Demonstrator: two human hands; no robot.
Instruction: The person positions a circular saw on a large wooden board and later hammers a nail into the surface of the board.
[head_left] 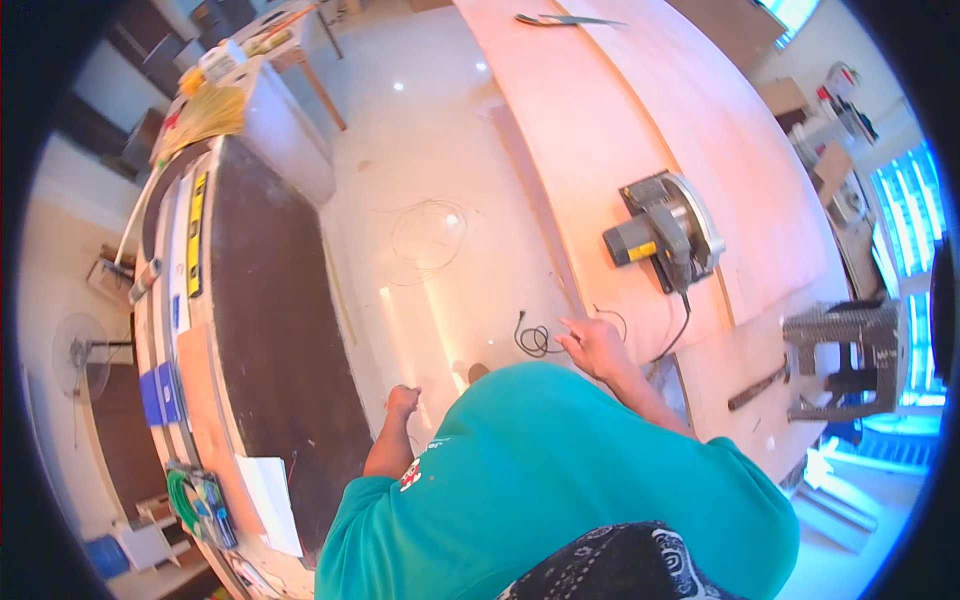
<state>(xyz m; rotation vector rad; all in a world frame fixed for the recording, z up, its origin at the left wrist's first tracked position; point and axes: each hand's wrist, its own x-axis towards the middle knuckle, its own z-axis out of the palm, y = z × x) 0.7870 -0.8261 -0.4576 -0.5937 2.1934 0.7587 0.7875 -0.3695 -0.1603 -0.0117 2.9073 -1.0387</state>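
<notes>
My left hand (403, 401) hangs low over the pale floor with its fingers curled in, and nothing shows in it. My right hand (594, 346) is held out by the near edge of the light wooden sheet, fingers partly stretched and apart. Close to its fingertips is a looped black power cord (536, 341), which passes behind the hand; whether they touch I cannot tell. A grey circular saw (665, 232) rests on the wooden sheet (590, 280), farther off to the right, with its cable running down toward me. A handsaw (575, 20) lies at the sheet's far end.
To my left stands a dark-topped bench (270, 290) with a yellow spirit level (197, 235), a blue box (158, 393) and a white paper (270, 500). A wire ring (428, 236) lies on the floor. At right are a dark stool (840, 360) and a hammer (758, 388).
</notes>
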